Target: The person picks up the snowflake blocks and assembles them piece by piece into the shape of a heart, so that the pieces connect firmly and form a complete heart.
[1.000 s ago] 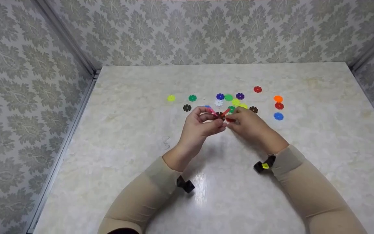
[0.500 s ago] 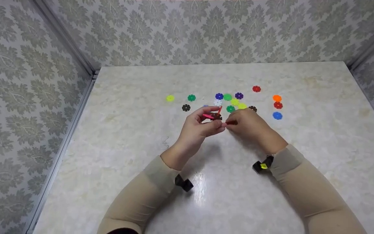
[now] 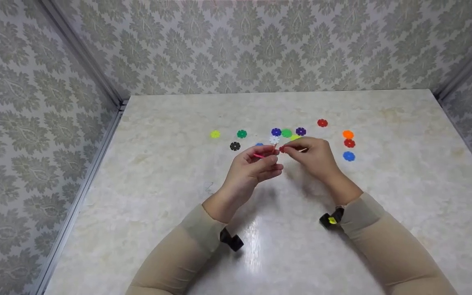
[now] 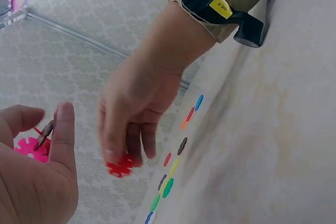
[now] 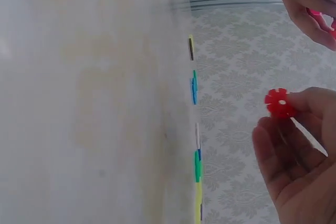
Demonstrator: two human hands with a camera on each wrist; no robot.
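Note:
My left hand [image 3: 246,170] holds a small joined cluster between thumb and fingers. In the left wrist view the cluster shows a pink notched disc [image 4: 30,150] and a dark brown disc [image 4: 44,136], with red parts beside them. My right hand [image 3: 316,159] pinches a single red notched disc [image 5: 280,103] between thumb and fingertips, just to the right of the cluster. In the left wrist view that red disc [image 4: 120,166] hangs below the right hand's fingers, apart from the cluster. Both hands are raised above the table.
Several coloured discs lie on the table [image 3: 158,143] beyond the hands: yellow [image 3: 215,134], green [image 3: 241,134], black [image 3: 234,146] and white [image 3: 274,140] among them. At the right are orange [image 3: 348,134], red [image 3: 349,143] and blue [image 3: 348,156] discs. A patterned wall stands behind.
The left hand has turned the cluster, and its fingers have shifted around it. The right hand has come up slightly, its red disc now plainly visible. The head view has tilted a little upward.

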